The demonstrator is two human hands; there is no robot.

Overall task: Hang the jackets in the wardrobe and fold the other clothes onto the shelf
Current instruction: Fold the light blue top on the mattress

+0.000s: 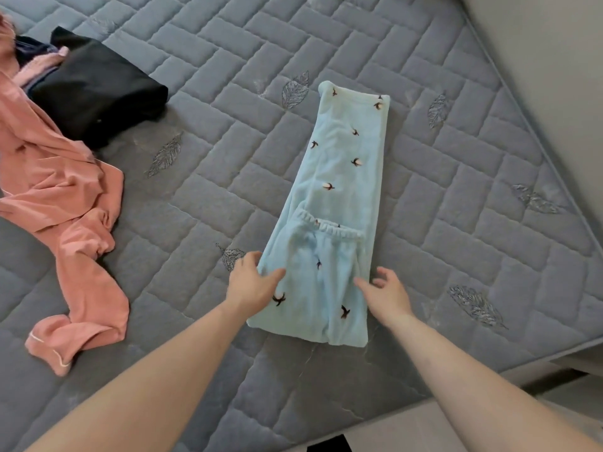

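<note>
Near the bed's point(424, 177) right edge, your pale blue trousers point(329, 203) stretch lengthwise away from you, and both hands, left point(251, 282) and right point(385, 293), rest with fingers relaxed on the near folded end.

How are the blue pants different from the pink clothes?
The blue pants lie flat, partly folded, with little dark bird prints; the pink clothes are plain and crumpled. Both hands, left hand and right hand, are at the blue pants; nothing touches the pink clothes. Both lie on the grey mattress.
</note>
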